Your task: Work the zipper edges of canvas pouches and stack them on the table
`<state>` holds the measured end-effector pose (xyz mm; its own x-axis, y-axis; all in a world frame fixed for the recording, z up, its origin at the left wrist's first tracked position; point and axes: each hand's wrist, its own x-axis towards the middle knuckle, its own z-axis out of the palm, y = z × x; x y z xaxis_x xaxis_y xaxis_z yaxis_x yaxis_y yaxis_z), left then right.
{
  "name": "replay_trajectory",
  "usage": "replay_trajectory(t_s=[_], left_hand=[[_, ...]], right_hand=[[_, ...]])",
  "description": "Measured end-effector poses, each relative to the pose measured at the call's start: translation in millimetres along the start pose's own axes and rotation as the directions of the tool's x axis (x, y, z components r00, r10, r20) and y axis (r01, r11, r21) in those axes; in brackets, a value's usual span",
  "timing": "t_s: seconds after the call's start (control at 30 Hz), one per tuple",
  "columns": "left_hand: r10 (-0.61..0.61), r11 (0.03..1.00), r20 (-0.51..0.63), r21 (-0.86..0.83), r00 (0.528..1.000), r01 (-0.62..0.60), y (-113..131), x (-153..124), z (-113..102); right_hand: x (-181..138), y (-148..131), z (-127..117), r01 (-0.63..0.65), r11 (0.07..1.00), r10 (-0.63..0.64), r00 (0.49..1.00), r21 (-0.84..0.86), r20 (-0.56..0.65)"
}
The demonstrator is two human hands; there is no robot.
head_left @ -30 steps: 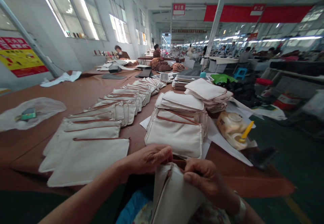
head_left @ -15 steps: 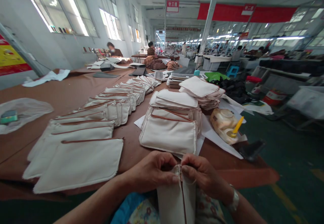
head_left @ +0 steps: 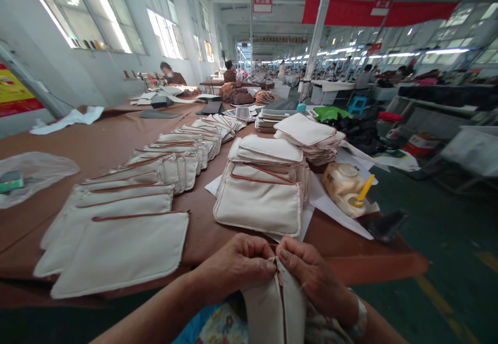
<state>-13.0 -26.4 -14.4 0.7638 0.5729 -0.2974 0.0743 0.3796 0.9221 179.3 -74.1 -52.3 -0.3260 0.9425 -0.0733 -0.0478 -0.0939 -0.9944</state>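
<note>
Low over my lap, a cream fabric pouch (head_left: 266,310) with a brown-edged opening hangs from both hands. My left hand (head_left: 243,263) pinches its top end on the left of the opening. My right hand (head_left: 309,269) is closed on the same end from the right, thumb on the fabric. The fingertips of the two hands nearly meet there. On the table just beyond lies a stack of similar cream pouches (head_left: 259,204) with brown edging. To the left, a long overlapping row of pouches (head_left: 128,250) runs away from me.
The table has a brown cover (head_left: 202,245). At its right stand a cut-open plastic container (head_left: 342,180) with a yellow stick (head_left: 364,191) and a dark object (head_left: 388,225) by the edge. A clear plastic bag (head_left: 42,173) lies far left. Other people sit farther back.
My right hand has shifted slightly, its thumb now lying further over the pouch's top end. Both hands keep their grip, and the pouch has tilted a little.
</note>
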Motion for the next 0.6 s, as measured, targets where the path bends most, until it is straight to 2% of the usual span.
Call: replay_trajectory(t_s=[0.1, 0.2, 0.37, 0.47, 0.6], left_hand=[[-0.001, 0.994, -0.049, 0.113, 0.999, 0.006, -1.2, 0.9, 2.2], [0.041, 0.967, -0.082, 0.255, 0.996, -0.019, -0.4, 2.4, 3.0], [0.031, 0.889, -0.128, 0.457, 0.991, 0.032, 4.6, 3.1, 0.1], [0.008, 0.889, -0.118, 0.456, 0.993, 0.047, 5.5, 4.4, -2.1], [0.014, 0.907, -0.074, 0.421, 0.997, 0.019, 1.4, 8.7, -4.0]], right_hand=[[0.6, -5.7, 0.8, 0.008, 0.999, -0.009, 1.0, 0.033, 0.007], [2.6, -15.0, 0.7, 0.032, 0.999, -0.032, 0.999, -0.003, 0.033], [5.3, -23.0, -1.4, -0.051, 0.997, 0.054, 0.997, -0.053, 0.055], [5.0, -21.0, -2.5, -0.066, 0.993, 0.067, 0.998, -0.098, 0.007], [3.0, -14.8, -1.9, -0.106, 0.992, 0.101, 0.992, -0.067, -0.07]])
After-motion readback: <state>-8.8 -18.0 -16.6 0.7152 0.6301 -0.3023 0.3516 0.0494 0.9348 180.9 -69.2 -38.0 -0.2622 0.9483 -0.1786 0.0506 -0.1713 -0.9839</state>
